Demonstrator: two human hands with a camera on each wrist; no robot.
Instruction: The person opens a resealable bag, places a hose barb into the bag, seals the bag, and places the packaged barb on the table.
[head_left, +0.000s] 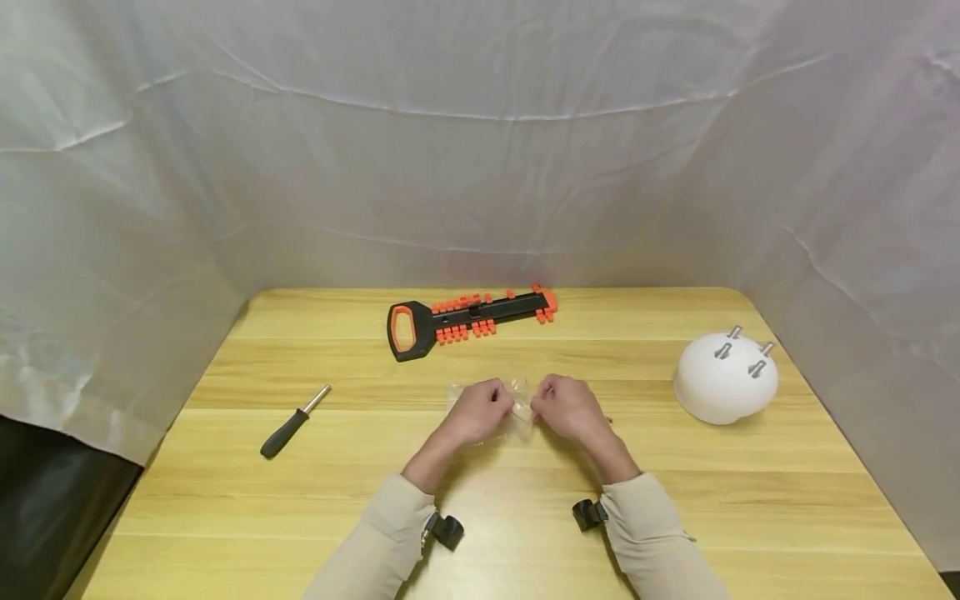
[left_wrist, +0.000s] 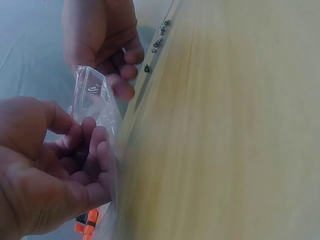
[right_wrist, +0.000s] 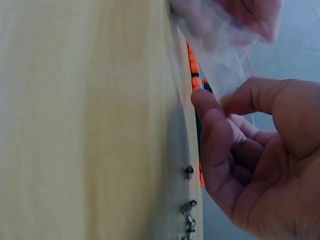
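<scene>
A clear plastic zip bag (head_left: 519, 427) stretches between both hands above the middle of the table. My left hand (head_left: 480, 410) pinches it between thumb and curled fingers; in the left wrist view the bag (left_wrist: 97, 95) rises past the fingertips, its red seal line showing. At the bag's other side is my right hand (head_left: 566, 406). In the right wrist view, thumb and forefinger of the right hand (right_wrist: 260, 145) pinch the narrow end of the bag (right_wrist: 220, 60). Several small metal screws (right_wrist: 188, 207) lie on the table near the right hand, mostly hidden in the head view.
Beyond the hands lies a black and orange toothed tool with a loop handle (head_left: 487, 315). To the left is a black-handled screwdriver (head_left: 288, 431). A white rounded object with metal prongs (head_left: 720, 383) sits at right. Pale curtains (head_left: 480, 183) enclose the wooden table (head_left: 225, 517).
</scene>
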